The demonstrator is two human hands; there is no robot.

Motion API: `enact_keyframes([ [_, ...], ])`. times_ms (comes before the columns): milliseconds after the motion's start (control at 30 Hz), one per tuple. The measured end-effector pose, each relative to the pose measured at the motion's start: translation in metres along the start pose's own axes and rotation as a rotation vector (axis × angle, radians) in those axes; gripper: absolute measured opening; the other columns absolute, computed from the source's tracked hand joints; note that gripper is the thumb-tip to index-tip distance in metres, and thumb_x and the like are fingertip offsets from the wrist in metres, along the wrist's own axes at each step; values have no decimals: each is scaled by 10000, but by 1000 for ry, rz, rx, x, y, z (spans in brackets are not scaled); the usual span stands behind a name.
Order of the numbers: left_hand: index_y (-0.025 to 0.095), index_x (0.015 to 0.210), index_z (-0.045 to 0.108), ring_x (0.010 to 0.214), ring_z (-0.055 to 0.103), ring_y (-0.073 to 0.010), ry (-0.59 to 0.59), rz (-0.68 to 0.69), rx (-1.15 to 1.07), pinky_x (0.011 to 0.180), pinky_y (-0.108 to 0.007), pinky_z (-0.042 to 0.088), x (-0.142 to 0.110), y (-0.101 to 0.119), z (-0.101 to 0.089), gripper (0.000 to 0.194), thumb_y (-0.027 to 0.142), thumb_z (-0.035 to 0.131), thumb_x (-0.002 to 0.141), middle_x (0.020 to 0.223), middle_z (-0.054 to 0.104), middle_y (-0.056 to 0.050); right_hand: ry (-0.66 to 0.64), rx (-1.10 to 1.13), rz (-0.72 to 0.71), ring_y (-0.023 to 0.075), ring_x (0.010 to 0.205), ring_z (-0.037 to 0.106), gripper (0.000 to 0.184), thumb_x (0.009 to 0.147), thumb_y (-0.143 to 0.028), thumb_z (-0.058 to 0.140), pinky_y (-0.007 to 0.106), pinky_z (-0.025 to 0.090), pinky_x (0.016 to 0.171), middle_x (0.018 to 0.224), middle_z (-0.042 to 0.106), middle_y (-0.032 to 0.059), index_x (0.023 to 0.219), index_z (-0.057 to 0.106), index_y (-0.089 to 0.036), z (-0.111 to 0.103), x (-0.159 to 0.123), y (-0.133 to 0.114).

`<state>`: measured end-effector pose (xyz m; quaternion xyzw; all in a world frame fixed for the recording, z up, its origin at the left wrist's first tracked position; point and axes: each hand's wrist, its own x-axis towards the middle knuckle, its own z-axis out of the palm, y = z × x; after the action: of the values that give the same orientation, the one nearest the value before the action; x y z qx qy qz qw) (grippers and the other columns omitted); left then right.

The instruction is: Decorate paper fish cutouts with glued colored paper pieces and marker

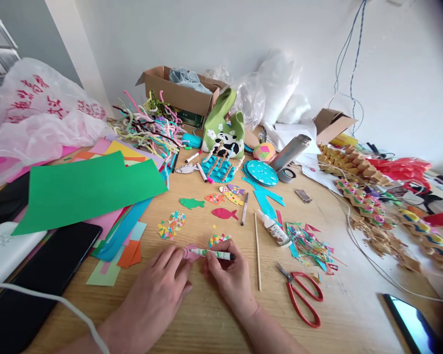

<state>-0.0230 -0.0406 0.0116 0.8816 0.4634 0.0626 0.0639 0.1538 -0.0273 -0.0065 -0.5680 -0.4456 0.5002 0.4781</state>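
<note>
My right hand (229,273) is closed round a white marker pen (216,254) with a green pattern and a dark end. The pen's tip points left and meets a small pink paper piece (192,252). With bent fingers, my left hand (164,278) presses this piece against the table and partly hides it. Just beyond my hands lie coloured paper fish: a green fish (192,202), a red fish (224,213) and several patterned ones. Small heaps of paper bits (172,225) and round paper dots (218,239) sit close to my fingers.
Red-handled scissors (305,295), a wooden stick (258,250) and a glue bottle (275,230) lie to the right. A phone (409,322) rests at the lower right. Green paper (92,189) tops a stack at the left. A metal flask (291,152) leans at the back.
</note>
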Motion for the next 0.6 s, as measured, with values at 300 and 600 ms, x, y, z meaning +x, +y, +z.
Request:
enact_keyframes([
  [300, 172, 1278, 636, 1256, 548, -324, 55, 17, 59, 1027, -482, 468, -5, -2, 8, 381, 270, 526, 926, 1348, 626, -133, -18, -20, 23, 87, 389, 460, 362, 861, -534, 668, 190, 352, 380, 493, 537, -56, 785, 512, -217, 1, -1, 10],
  [600, 143, 1293, 634, 1246, 562, -323, 83, 31, 105, 1009, -474, 485, -6, 0, 10, 401, 256, 489, 936, 1361, 624, -139, -20, -33, 81, 91, 376, 489, 388, 838, -569, 680, 188, 376, 361, 510, 560, -47, 792, 531, -214, 1, 0, 7],
])
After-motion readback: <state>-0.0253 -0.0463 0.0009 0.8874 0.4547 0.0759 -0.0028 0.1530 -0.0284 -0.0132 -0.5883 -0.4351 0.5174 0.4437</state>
